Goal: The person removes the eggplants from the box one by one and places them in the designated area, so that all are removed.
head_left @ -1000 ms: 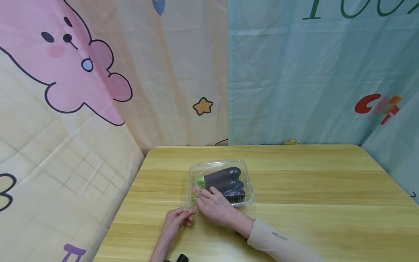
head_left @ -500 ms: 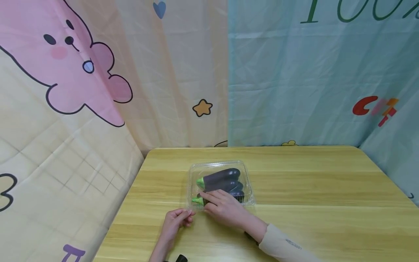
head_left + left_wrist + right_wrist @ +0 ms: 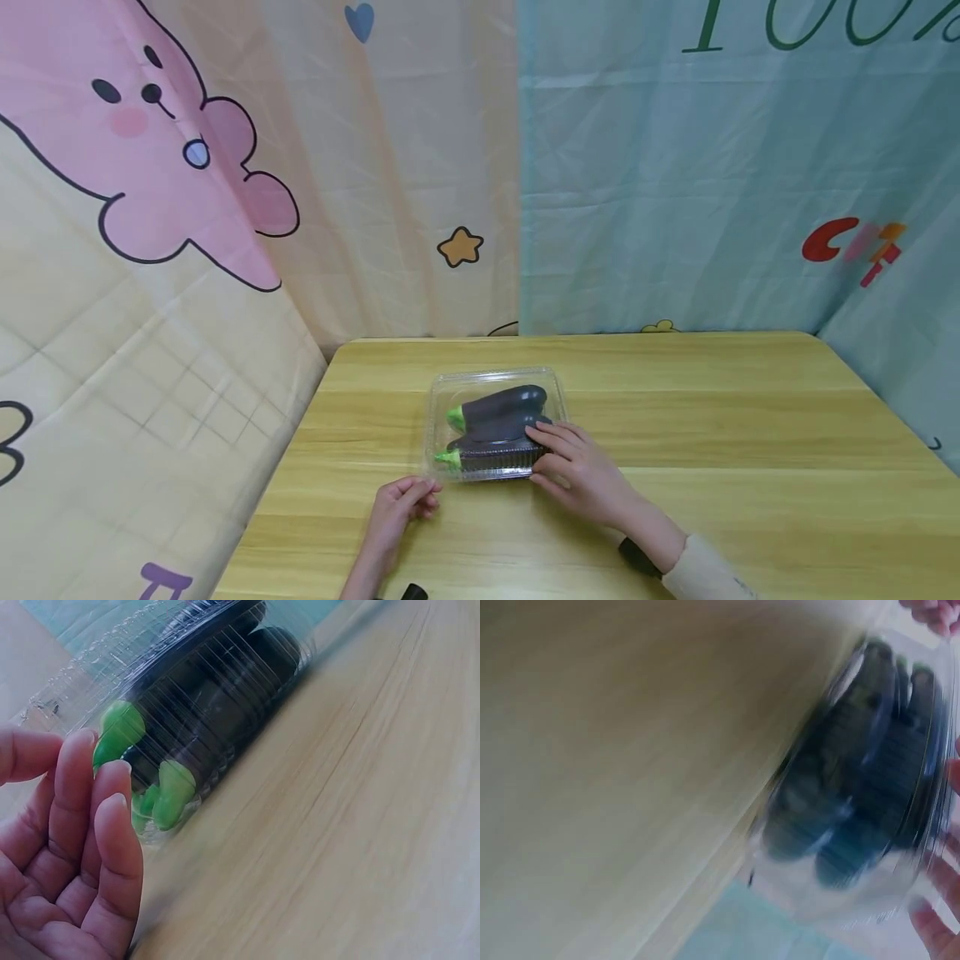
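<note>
Left hand [image 3: 403, 504] is pinching the box [image 3: 441, 433] at its near-left corner, thumb against fingers. Right hand [image 3: 581, 475] is touching the near-right side, fingers loosely spread. Box is sitting on the table [image 3: 720, 425], eggplants [image 3: 501, 414] lying inside.

dark purple eggplants [image 3: 498, 410] with green stems [image 3: 455, 418], yellow wood-grained table [image 3: 750, 417], pale blue curtain [image 3: 637, 183], black-outlined orange star [image 3: 460, 247].
</note>
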`<act>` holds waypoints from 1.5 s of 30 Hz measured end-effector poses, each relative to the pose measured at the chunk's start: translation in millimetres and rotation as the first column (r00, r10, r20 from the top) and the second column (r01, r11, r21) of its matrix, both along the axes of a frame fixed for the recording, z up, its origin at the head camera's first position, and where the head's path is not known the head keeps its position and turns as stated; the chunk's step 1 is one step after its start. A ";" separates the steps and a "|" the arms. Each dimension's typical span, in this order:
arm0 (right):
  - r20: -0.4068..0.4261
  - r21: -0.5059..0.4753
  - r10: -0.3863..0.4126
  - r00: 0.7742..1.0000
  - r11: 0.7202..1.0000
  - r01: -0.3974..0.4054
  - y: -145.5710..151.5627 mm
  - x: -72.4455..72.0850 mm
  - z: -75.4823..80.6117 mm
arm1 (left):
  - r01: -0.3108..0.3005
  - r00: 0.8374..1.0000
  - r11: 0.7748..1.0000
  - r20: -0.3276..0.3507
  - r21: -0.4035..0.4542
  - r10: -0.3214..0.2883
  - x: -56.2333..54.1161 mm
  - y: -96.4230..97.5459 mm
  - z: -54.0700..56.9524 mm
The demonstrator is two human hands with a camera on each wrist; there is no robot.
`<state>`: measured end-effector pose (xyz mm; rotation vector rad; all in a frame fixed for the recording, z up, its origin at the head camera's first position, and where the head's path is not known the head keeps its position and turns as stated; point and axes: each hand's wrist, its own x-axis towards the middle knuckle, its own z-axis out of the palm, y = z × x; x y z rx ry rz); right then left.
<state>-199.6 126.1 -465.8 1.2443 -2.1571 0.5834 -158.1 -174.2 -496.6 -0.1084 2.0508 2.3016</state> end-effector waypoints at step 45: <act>0.349 0.083 0.168 0.922 0.974 -0.209 43.7 -23.4 20.5 | 0.278 0.958 0.926 0.002 0.254 -0.288 -6.5 125.1 -9.0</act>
